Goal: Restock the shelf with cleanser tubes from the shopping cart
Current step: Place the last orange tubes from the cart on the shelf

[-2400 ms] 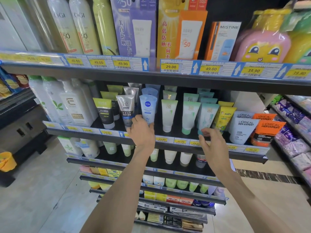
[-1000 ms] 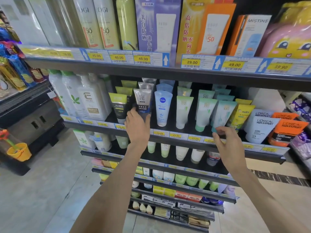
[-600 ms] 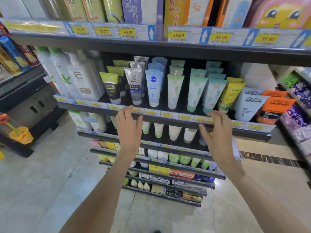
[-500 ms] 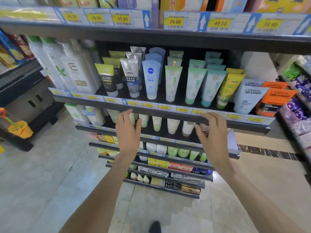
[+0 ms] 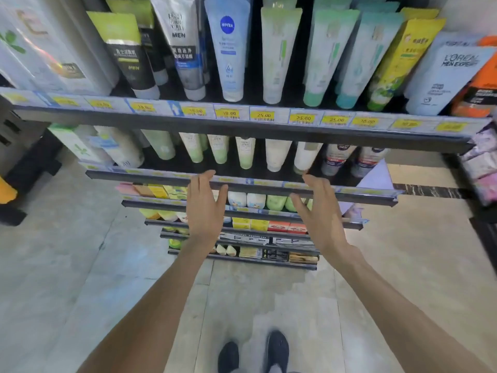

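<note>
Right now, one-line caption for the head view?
Both hands, left and right, open and empty before stocked cleanser tubes.

Pale tiled floor (image 5: 67, 278) fills lower frame, two dark shoes (image 5: 252, 354) at bottom centre, an orange object (image 5: 6, 192) at left edge, pink packets (image 5: 481, 168) far right.

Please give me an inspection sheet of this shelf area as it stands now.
Surface: shelf with yellow price tags along its edge.
Job's things: tubes stand cap down in rows, among them a Nivea tube; no cart seen.
Clutter: nothing seen.
Grippers: left hand and right hand open, holding nothing, below that shelf.
Cables: nothing seen.
Surroundings: lower shelves stocked; tiled floor; shoes.
</note>
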`<state>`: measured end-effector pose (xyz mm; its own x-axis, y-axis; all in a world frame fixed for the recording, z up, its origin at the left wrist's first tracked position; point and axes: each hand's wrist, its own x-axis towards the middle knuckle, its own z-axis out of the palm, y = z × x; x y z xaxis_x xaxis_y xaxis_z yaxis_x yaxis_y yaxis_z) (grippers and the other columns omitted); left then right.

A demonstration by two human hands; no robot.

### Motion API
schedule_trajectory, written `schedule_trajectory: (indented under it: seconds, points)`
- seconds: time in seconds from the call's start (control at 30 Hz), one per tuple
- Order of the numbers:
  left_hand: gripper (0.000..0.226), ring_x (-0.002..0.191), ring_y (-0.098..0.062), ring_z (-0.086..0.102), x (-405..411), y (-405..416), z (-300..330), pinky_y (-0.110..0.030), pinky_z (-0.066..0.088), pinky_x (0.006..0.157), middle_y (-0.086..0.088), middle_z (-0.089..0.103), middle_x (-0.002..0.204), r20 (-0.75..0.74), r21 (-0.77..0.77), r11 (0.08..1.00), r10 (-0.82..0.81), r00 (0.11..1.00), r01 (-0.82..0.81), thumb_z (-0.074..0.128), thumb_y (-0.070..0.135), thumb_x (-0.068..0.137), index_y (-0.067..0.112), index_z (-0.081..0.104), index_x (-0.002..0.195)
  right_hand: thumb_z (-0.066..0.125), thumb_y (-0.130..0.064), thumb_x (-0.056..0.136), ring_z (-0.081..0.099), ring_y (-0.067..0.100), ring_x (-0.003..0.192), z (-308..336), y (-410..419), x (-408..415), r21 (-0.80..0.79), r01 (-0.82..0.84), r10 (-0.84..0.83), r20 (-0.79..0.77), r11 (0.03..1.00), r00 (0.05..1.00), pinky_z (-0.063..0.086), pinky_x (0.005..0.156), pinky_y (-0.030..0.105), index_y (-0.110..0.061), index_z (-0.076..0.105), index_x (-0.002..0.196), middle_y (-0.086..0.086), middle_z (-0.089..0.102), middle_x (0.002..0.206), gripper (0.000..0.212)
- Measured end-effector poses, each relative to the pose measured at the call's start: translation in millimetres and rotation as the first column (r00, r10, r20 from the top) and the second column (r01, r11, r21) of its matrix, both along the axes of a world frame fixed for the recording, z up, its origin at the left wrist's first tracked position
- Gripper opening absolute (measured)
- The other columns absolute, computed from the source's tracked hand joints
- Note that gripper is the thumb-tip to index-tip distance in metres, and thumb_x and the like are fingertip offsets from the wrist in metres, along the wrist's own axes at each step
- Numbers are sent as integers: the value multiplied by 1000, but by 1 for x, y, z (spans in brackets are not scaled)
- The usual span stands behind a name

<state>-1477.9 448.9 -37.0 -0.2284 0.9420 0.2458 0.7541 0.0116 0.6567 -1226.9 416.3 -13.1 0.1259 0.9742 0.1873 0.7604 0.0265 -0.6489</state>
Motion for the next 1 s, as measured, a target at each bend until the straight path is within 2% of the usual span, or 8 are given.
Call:
schedule_trajectory:
  seconds: [0.13, 0.33, 0.5, 0.77, 0.87, 1.0]
  points:
    - [42, 128, -20, 52, -15, 2, -8, -38, 51, 100, -2, 55, 137, -1, -9, 1000, -24, 1000, 24, 58, 33, 105, 18, 51, 143, 61, -35, 102, 49, 13, 129, -10, 0, -20, -39, 35, -35, -17, 999, 999, 46, 108, 37, -22, 45, 147, -5, 51, 138, 50]
    - [43, 127, -19, 53, -39, 11, -8, -42, 50, 104, -2, 56, 135, -2, 51, 997, -64, 998, 64, 60, 33, 103, 15, 52, 142, 63, -37, 101, 51, 14, 128, -15, 0, -50, -38, 46, -46, -5, 998, 999, 47, 107, 39, -23, 45, 146, -5, 52, 137, 51]
    - [44, 125, -21, 56, -43, 48, -9, -45, 51, 103, -2, 58, 134, 42, 78, 996, -46, 998, 42, 61, 34, 103, 14, 52, 142, 60, -41, 101, 51, 12, 128, -21, 18, -70, -26, 36, -36, -26, 999, 999, 49, 107, 40, -23, 44, 148, -6, 51, 138, 53]
    - [46, 120, -23, 60, -27, 103, -34, -43, 47, 103, -1, 66, 129, 18, 138, 989, 46, 999, -48, 67, 38, 98, 13, 57, 136, 62, -36, 101, 53, 7, 125, -38, 61, -105, 90, 33, -26, -75, 995, 997, 47, 103, 30, -19, 44, 147, -4, 55, 137, 52]
    - [47, 115, -22, 64, -23, 110, -48, -41, 45, 98, 1, 68, 126, -30, 149, 985, 88, 996, -83, 68, 43, 97, 14, 58, 134, 62, -38, 101, 55, 8, 121, -50, 72, -113, 136, 48, -42, -50, 990, 998, 51, 98, 33, -20, 43, 148, -6, 57, 135, 53]
    - [51, 108, -22, 66, -19, 118, -53, -38, 39, 94, 2, 71, 121, -84, 153, 979, 149, 985, -135, 68, 50, 94, 15, 61, 130, 64, -40, 99, 58, 9, 115, -60, 83, -119, 176, 85, -86, -4, 981, 996, 52, 98, 43, -19, 43, 147, -5, 60, 132, 56]
